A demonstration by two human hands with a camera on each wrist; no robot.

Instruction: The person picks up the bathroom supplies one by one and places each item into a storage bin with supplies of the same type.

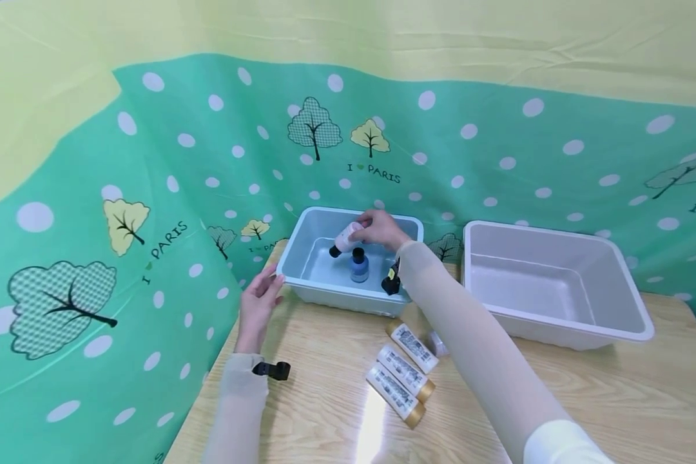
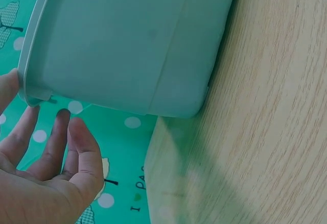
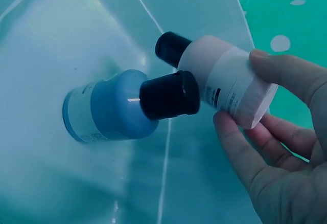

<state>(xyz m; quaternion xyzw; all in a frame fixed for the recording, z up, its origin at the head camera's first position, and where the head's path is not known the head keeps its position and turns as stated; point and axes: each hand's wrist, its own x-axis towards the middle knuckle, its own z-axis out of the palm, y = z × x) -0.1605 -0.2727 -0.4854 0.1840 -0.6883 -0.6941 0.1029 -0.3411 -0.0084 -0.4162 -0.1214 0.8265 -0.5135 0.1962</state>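
My right hand (image 1: 383, 230) pinches a pale pink bottle (image 3: 225, 75) between thumb and fingers, near its base. The bottle is tilted, with its black cap pointing down into the light blue bin (image 1: 319, 283). Beside it, a blue bottle (image 1: 359, 267) with a black cap stands upright on the bin's floor; in the right wrist view this blue bottle (image 3: 112, 106) is close to the pink one. At the bin's near left corner, my left hand (image 1: 259, 303) holds the rim (image 2: 31, 83), thumb on one side and index fingertip against the other.
Several white tubes (image 1: 403, 368) with gold caps lie on the wooden table (image 1: 319, 386) in front of the blue bin. A whitish round item (image 1: 439, 344) is partly hidden by my right arm. A grey bin (image 1: 551, 322) stands at the right. Behind hangs a green dotted cloth (image 1: 470, 161).
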